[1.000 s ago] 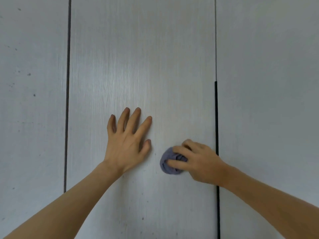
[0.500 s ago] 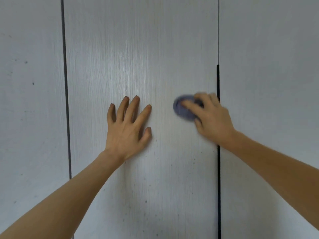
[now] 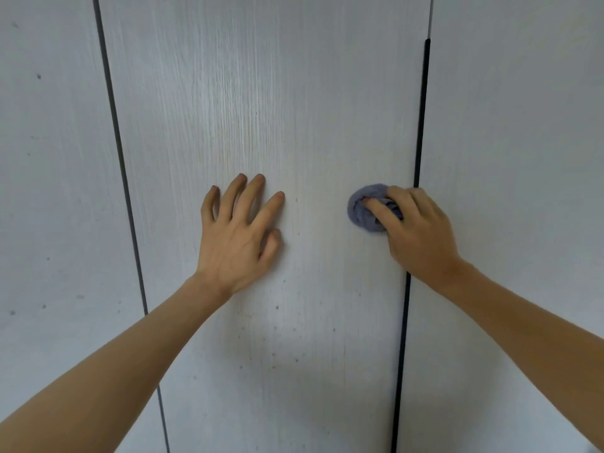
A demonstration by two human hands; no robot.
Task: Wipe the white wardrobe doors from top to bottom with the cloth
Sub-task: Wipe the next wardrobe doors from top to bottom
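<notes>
Cloth [image 3: 366, 209] right of left hand [image 3: 240, 233]

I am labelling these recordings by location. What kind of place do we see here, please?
Probably indoors at a fitted wardrobe, perhaps in a bedroom. Tall white wood-grain doors fill the view, parted by narrow dark gaps; the right hand presses a cloth on one.

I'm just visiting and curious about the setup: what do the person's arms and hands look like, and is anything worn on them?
Both forearms are bare right up to the edge of the picture: no sleeves show. The left hand and the right hand wear no gloves, and no rings, watch or bracelets can be seen. The left hand's fingernails look dark, perhaps painted. No cables or markings show on either arm.
</notes>
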